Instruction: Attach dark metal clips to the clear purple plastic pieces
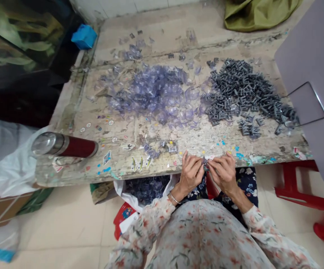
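Observation:
At the table's front edge, my left hand (191,172) and my right hand (223,172) meet with their fingertips pinched on a small grey and clear plastic piece (205,163). Its details are too small to tell. Beyond my hands lies a heap of clear purplish plastic parts (156,89). A pile of dark grey plastic parts (243,86) is farther right, with a small cluster (250,126) in front of it. Left of my left hand, a few grey and clear pieces (152,151) rest near the edge.
A red flask (77,146) lies on the worn table (74,175) at the left. An open bag of dark parts (147,189) is below the edge. A grey panel (313,74) with a wire loop and a red stool (290,186) are at right.

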Motion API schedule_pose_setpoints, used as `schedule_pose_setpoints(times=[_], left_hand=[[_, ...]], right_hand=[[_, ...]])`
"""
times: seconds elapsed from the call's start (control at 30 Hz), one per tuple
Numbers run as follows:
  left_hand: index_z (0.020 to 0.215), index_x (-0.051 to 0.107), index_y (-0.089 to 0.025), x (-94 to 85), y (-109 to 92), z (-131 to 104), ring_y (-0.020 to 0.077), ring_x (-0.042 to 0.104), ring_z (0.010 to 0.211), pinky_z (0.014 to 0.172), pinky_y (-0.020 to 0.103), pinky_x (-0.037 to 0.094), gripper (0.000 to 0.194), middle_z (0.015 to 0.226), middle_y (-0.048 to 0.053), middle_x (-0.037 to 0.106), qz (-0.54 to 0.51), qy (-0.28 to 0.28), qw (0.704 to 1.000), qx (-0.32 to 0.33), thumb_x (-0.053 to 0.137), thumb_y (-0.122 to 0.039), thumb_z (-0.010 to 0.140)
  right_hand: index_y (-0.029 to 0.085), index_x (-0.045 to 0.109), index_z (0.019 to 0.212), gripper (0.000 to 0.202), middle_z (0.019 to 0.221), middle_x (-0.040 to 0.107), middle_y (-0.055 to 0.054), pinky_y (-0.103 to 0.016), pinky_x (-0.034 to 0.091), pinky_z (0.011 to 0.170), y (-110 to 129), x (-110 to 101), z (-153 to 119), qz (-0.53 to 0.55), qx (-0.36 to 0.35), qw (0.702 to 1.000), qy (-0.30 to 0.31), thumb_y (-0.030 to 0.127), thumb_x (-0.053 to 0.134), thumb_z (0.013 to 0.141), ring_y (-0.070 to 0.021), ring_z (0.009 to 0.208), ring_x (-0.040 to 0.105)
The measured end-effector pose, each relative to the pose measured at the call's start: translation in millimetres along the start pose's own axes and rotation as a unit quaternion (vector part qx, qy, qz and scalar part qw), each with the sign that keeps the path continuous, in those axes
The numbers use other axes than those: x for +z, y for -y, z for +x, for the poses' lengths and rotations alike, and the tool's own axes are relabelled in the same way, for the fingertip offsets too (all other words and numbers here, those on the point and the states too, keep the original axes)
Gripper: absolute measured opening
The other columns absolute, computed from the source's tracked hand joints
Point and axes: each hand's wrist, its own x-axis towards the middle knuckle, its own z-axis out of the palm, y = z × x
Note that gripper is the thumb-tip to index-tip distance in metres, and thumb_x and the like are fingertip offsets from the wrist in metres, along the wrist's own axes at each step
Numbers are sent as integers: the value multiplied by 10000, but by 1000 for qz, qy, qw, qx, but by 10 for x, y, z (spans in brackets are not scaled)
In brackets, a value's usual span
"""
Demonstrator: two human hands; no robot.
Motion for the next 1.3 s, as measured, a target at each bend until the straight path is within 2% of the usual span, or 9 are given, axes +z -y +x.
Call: schedule_pose_setpoints(times=[0.17, 0.37, 0.47, 0.53, 0.63, 0.8, 0.97, 1.13, 1.3], left_hand=[[1036, 656, -200, -1, 22, 2, 193, 612, 949, 1165, 557, 257, 225, 947, 53, 691, 6, 19, 1000, 3, 448, -178, 952], [1010, 666, -199, -11, 15, 14, 197, 613, 940, 1155, 557, 268, 220, 936, 54, 693, 3, 31, 999, 8, 455, -189, 949], [963, 671, -195, -29, -24, 59, 175, 615, 896, 1132, 510, 311, 205, 904, 46, 691, -50, 14, 998, -25, 466, -193, 951], [918, 674, -197, -61, -46, 108, 163, 618, 847, 1098, 480, 349, 199, 872, 37, 691, -89, 7, 994, -59, 478, -205, 948], [862, 681, -198, -153, -67, 189, 166, 611, 791, 1013, 439, 411, 196, 803, 30, 682, -137, 34, 985, -97, 502, -234, 934], [893, 715, -184, -379, -125, 263, 182, 623, 816, 849, 347, 492, 248, 823, 45, 692, -230, 110, 956, -147, 515, -325, 936], [994, 738, -179, -549, -243, 248, 201, 660, 929, 885, 339, 504, 295, 986, 64, 723, -341, 146, 910, -184, 574, -409, 910], [946, 763, -182, -675, -352, 223, 190, 641, 845, 821, 330, 511, 338, 874, 52, 709, -344, 164, 908, -171, 567, -455, 908], [928, 767, -172, -820, -432, 227, 157, 596, 737, 733, 291, 482, 347, 781, 40, 668, -317, 203, 917, -133, 550, -443, 922]], right_hand=[[241, 675, 1089, 220, 943, 688, -51, -531, 435, 1031, 0, 18, -44, 20, 25, 999, 0, 180, 626, 884, -213, 915, 594], [249, 671, 1119, 261, 940, 678, -46, -523, 432, 1042, 17, -34, -11, 19, 9, 999, 25, 152, 617, 883, -201, 903, 579], [237, 658, 1142, 286, 969, 673, -60, -527, 436, 1037, 29, -43, 1, 33, 22, 999, 20, 139, 620, 876, -210, 932, 591], [233, 640, 1189, 322, 1060, 664, -89, -525, 450, 1019, 28, -52, 18, 48, 30, 998, 28, 155, 617, 878, -235, 1006, 596], [234, 600, 1263, 376, 1186, 642, -122, -494, 495, 961, 12, -107, 85, 95, 33, 994, 50, 200, 611, 889, -266, 1100, 588], [226, 570, 1297, 386, 1059, 691, -96, -489, 493, 978, 14, -309, 256, 155, -18, 982, 102, 217, 595, 912, -234, 1011, 632], [224, 568, 1287, 382, 1036, 689, -85, -493, 483, 993, 117, -493, 324, 160, -44, 981, 97, 209, 615, 908, -217, 974, 637], [214, 589, 1260, 368, 1078, 659, -104, -455, 505, 935, 223, -632, 335, 153, -61, 980, 107, 246, 637, 897, -233, 1018, 611], [216, 620, 1182, 282, 1021, 661, -85, -402, 519, 861, 299, -751, 356, 179, -76, 974, 119, 270, 637, 906, -218, 985, 606]])
